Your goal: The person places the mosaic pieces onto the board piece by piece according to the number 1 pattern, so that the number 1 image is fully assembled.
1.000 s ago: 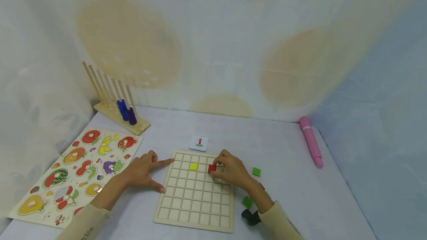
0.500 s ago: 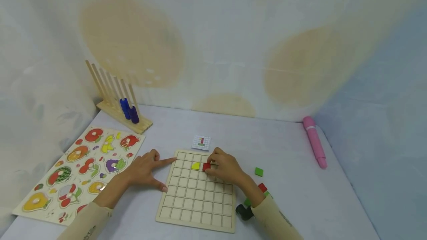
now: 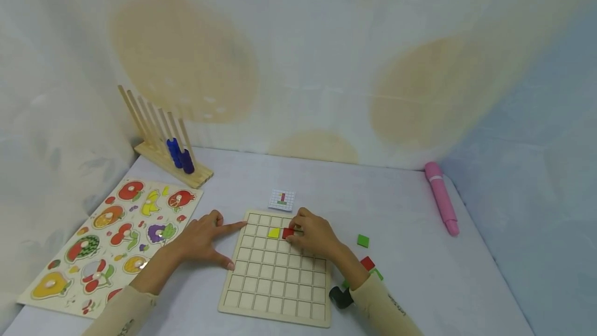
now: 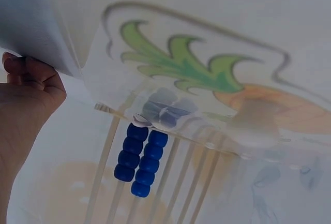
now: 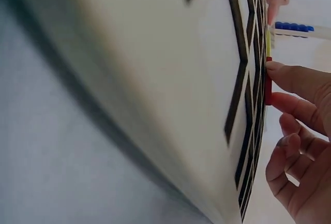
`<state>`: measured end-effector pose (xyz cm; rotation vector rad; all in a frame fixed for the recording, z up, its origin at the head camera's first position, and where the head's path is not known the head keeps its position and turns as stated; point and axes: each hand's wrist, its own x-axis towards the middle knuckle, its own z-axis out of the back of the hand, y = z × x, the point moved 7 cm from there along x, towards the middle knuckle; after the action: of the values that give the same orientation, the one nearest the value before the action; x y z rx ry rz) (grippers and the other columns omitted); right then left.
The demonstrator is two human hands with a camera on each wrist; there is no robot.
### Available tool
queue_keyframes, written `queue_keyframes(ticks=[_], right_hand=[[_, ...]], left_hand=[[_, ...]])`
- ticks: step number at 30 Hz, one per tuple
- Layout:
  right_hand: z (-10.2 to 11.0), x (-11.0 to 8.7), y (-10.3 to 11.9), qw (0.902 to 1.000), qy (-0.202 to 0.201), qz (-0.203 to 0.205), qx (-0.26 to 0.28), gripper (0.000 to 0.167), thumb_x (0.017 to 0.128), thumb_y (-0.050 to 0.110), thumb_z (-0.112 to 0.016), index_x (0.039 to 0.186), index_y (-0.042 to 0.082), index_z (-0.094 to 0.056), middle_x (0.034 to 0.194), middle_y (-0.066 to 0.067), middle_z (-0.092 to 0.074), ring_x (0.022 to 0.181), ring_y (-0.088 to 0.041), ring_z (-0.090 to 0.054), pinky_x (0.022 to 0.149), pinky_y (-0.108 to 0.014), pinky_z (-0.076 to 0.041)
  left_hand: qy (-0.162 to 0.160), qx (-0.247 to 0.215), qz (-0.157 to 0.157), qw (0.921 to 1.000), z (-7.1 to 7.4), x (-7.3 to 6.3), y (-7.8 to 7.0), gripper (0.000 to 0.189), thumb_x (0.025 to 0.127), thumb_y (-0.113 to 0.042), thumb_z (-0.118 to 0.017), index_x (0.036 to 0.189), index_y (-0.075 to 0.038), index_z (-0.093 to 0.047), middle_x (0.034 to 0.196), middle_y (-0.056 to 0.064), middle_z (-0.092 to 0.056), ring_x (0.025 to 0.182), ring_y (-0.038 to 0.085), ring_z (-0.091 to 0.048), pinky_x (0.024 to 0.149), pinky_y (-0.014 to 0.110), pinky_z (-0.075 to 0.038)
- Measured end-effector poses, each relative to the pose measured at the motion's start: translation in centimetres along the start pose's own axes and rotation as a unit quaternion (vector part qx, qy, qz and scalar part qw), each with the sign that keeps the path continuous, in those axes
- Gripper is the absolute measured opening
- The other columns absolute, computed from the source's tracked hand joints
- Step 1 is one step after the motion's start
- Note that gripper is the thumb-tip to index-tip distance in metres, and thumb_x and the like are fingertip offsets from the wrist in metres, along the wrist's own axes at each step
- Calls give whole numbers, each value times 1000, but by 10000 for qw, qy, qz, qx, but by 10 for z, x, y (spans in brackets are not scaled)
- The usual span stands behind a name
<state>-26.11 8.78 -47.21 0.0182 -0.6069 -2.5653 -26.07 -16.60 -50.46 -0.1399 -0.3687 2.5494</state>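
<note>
A wooden grid board (image 3: 274,288) lies on the white table. My right hand (image 3: 318,237) pinches a red square tile (image 3: 287,233) between thumb and index finger at a cell in the board's second row. To its left lies a yellow square tile (image 3: 273,233); in the right wrist view the red tile (image 5: 268,84) sits flat against the grid. My left hand (image 3: 199,238) touches the board's left edge with outstretched index finger and thumb, its other fingers bent. Behind the board is a small card (image 3: 282,200) printed with a coloured grid pattern.
Right of the board lie a green tile (image 3: 363,241), a red tile (image 3: 368,263) and green tiles partly under the right forearm, beside a black curved object (image 3: 341,298). A fruit puzzle (image 3: 104,245), a wooden peg abacus (image 3: 168,164) and a pink marker-shaped object (image 3: 441,198) stand farther out.
My right hand has moved the red tile left, closer to the yellow one, and lowered it to the board. The left hand stays at the board's edge. The view has shifted slightly.
</note>
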Motion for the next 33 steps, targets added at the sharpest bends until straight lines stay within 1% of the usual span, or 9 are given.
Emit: queue_keyframes(ticks=[6,12,16,20,22,25,29,33], right_hand=[[0,-1,1,9999,-132,53,-69,26,84,34,-80,98,12,-76,94,5,-57,80,-6,-55,69,-21,-47],[-2,-1,3,9998,-64,-15,-186,27,86,37,-77,101,16,-75,94,6,-57,77,-5,-53,67,-20,-45],[-3,-2,5,9993,23,-58,-361,31,85,39,-77,106,16,-75,95,5,-56,73,-5,-48,64,-19,-42],[1,-7,8,9990,-38,10,-449,37,84,43,-77,109,17,-75,96,4,-56,71,-7,-47,62,-18,-40],[5,-11,10,9994,-80,53,-341,41,82,44,-78,111,16,-74,96,3,-56,73,-7,-50,63,-18,-41],[10,-18,12,10000,-38,19,-59,47,80,46,-80,116,17,-72,97,1,-56,75,-9,-51,62,-19,-40],[15,-26,11,9994,74,-58,323,53,76,46,-83,120,18,-71,96,0,-55,75,-10,-48,61,-20,-37],[16,-33,8,9989,123,-91,448,57,74,47,-85,121,19,-70,95,1,-53,76,-8,-46,62,-20,-37]], left_hand=[[-77,8,-41,10000,2,0,-1,102,55,-89,-66,145,-43,-47,97,-4,-38,78,11,-34,66,30,-28],[-54,-39,-22,10000,2,-1,-1,103,55,-88,-66,145,-42,-48,97,-4,-38,78,11,-33,66,30,-28],[-60,-96,-46,9999,3,-2,-2,102,56,-87,-67,145,-40,-49,97,-3,-38,78,12,-33,67,31,-28],[-20,-105,-28,9999,3,-2,-3,102,56,-87,-68,145,-40,-49,97,-3,-38,79,12,-33,67,31,-28],[-9,-112,-25,9999,3,-1,-3,102,57,-86,-68,146,-40,-48,97,-3,-38,79,13,-33,67,31,-28],[-14,-135,-29,9999,3,-1,-4,102,57,-86,-68,146,-40,-48,97,-3,-38,79,13,-33,67,31,-28],[-59,-108,-48,9999,2,-2,-3,102,56,-87,-67,145,-41,-49,98,-3,-39,79,12,-34,67,31,-28],[-155,-61,-85,9998,2,-1,-2,102,56,-87,-68,145,-40,-50,98,-3,-39,78,12,-34,66,31,-28]])
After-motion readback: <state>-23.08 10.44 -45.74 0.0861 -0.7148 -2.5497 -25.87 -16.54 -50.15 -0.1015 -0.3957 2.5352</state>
